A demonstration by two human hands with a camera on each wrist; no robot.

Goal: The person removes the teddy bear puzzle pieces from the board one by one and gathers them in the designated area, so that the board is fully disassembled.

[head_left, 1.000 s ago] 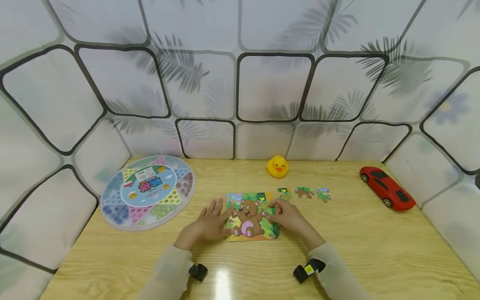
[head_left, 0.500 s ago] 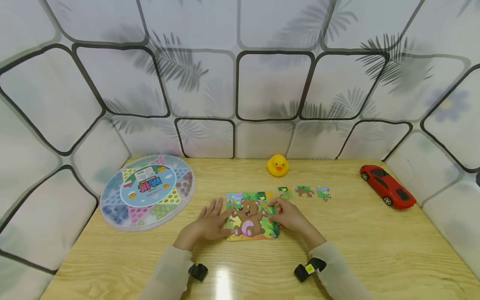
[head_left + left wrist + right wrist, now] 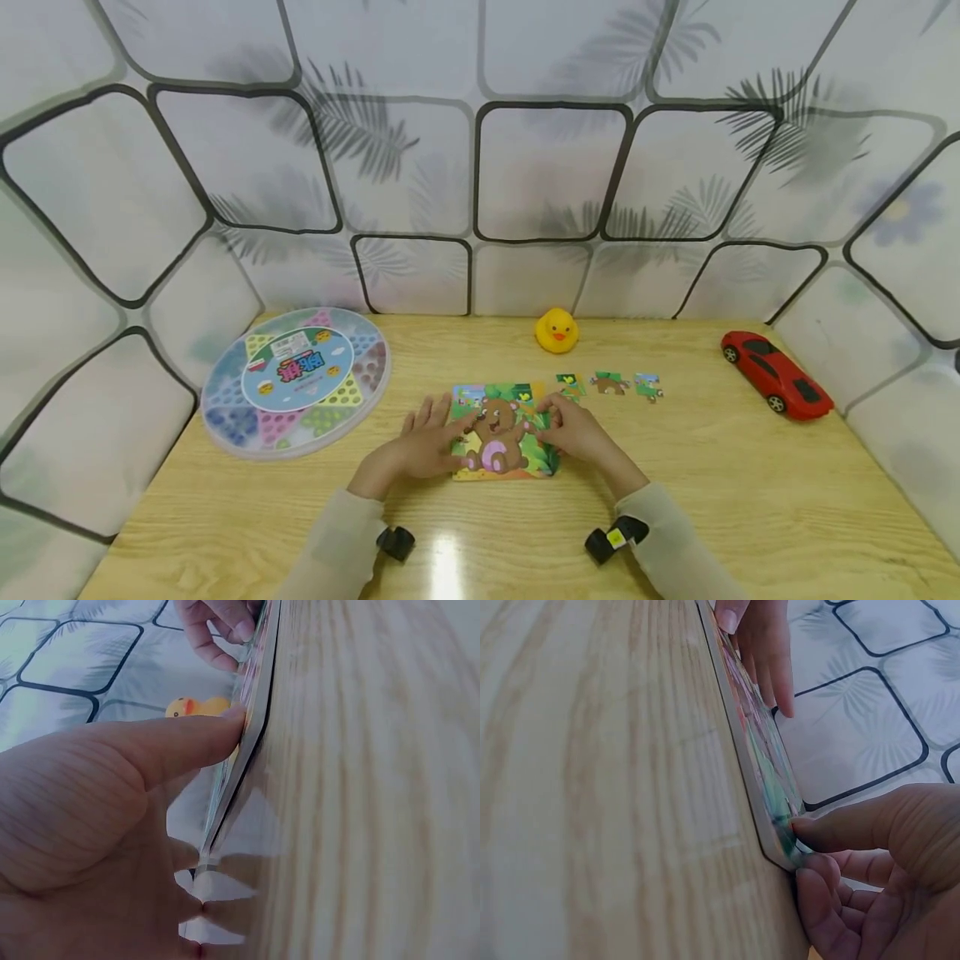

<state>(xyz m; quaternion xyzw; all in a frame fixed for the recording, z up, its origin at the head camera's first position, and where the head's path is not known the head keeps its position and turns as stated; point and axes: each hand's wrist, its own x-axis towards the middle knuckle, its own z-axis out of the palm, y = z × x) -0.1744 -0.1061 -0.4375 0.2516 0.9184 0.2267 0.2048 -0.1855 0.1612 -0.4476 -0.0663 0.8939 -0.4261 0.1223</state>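
A jigsaw puzzle [image 3: 493, 457] with a brown bear picture lies flat on the wooden table, a hand at either side. Along its left edge the left hand [image 3: 420, 448] is spread with fingers straight; its thumb [image 3: 202, 739] rests on the puzzle's near part. The right hand [image 3: 577, 429] pinches the puzzle's right edge, thumb on top and curled fingers against the side in the right wrist view. Whether it grips one piece or the whole border cannot be told. Behind it lie three loose puzzle pieces [image 3: 609, 383], the nearest one partly hidden.
A round Chinese checkers box [image 3: 296, 383] lies at the left. At the back sits a yellow rubber duck [image 3: 557, 332], and a red toy car [image 3: 776, 375] stands far right. A patterned cloth wall [image 3: 551, 175] rises behind the table [image 3: 735, 500].
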